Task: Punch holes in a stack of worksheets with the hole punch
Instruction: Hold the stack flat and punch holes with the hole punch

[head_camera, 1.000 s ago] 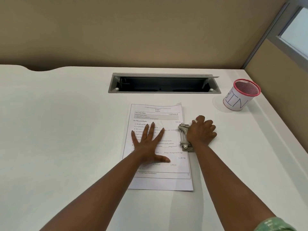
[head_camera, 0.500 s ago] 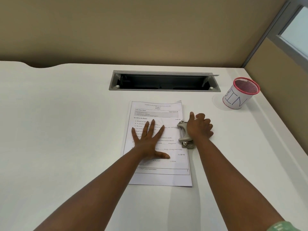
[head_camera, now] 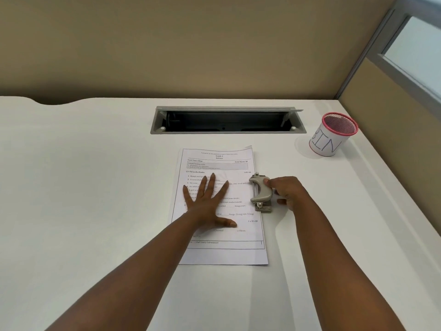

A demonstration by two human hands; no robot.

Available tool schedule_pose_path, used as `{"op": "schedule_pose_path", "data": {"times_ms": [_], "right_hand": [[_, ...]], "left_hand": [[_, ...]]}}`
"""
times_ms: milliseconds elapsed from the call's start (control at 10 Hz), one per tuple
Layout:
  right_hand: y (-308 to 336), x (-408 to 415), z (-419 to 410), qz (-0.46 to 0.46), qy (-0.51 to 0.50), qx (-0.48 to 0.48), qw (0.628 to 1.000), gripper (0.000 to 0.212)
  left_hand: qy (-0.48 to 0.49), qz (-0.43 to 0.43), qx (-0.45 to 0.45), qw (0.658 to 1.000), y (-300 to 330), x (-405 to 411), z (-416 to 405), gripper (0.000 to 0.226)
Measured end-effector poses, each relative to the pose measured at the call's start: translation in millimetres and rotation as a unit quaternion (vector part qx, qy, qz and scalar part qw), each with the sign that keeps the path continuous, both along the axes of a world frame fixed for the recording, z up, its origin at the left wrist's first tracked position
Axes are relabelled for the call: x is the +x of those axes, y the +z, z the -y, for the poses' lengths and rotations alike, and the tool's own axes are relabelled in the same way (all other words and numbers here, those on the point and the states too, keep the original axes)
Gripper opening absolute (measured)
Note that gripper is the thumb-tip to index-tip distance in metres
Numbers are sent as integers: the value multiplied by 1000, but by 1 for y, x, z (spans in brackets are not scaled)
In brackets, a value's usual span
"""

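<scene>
The right hand (head_camera: 287, 193) has slid off the top of the hole punch (head_camera: 261, 194) and now grips its side. The punch sits on the right edge of the worksheets (head_camera: 229, 252). The left hand (head_camera: 206, 199) lies flat, fingers spread, holding down the light, slippery paper. The punch looks hard and heavy; press its handle.

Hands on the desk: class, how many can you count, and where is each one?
2. The left hand lies flat on the worksheets. The right hand grips the hole punch at the stack's right edge. None seems hidden.
</scene>
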State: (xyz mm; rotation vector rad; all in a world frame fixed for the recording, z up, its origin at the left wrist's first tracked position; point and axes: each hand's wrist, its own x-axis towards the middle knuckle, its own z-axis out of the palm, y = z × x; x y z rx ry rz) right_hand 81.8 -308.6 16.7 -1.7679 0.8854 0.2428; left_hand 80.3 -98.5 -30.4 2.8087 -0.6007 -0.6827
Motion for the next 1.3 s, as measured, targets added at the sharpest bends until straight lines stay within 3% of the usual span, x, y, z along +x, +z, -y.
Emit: {"op": "schedule_pose_path", "data": {"times_ms": [400,700,1000,1200,1300], "right_hand": [[13,-15,20,37,-72,82,993,26],[21,-15,49,10,-80,-17,997,26],[20,-13,57,-19,-43,-48,998,29],[19,-14,54,-47,9,-154,987,31],[25,-21,43,-27,2,-301,953,38]], "left_hand": [[-1,5,5,1000,-2,1,0,114],[0,1,5,1000,1,-1,-1,114],[0,1,5,1000,1,0,-1,114],[5,5,-3,1000,-1,0,-1,113],[15,7,-12,1000,-1,0,-1,115]]}}
